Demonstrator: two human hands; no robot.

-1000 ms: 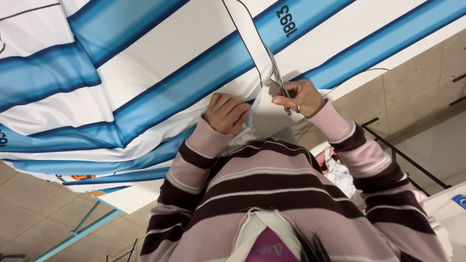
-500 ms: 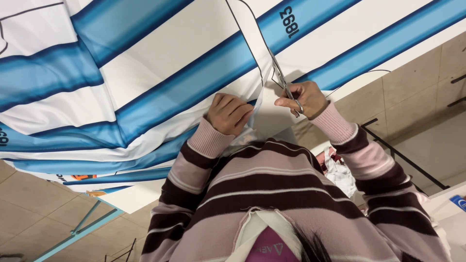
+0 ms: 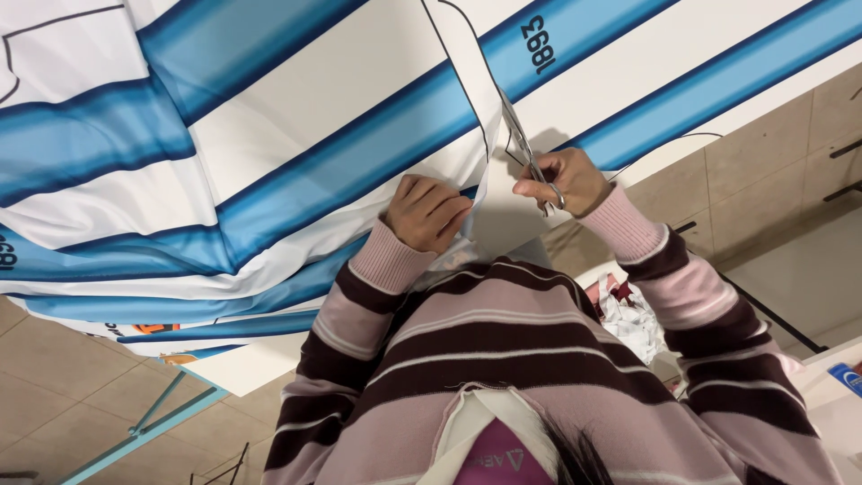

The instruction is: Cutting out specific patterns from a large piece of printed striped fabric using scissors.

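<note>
View: the head camera looks down over a pink and dark brown striped sweater [image 3: 503, 359] at both hands, which work just above the middle of the frame.
Cloth: a large white sheet with blue stripes [image 3: 269, 153] fills the upper half and left of the frame, spread over a white table [image 3: 251, 364] whose edge shows at lower left.
Right hand: the right hand [image 3: 561, 180], right of centre, has its fingers closed through the handles of the scissors [image 3: 525, 153].
Scissors: the blades point up and to the left from the hand, lying along a thin black line printed on the cloth; whether the blades are apart or together I cannot tell.
Left hand: the left hand [image 3: 429, 211], at centre, has its fingers curled together, clamped on the cut edge of the cloth just beside the scissors.
Scraps: a heap of crumpled white and red scraps [image 3: 628, 314] lies at right, under the right sleeve.
Floor: beige tiles [image 3: 781, 153] show at right and lower left.
</note>
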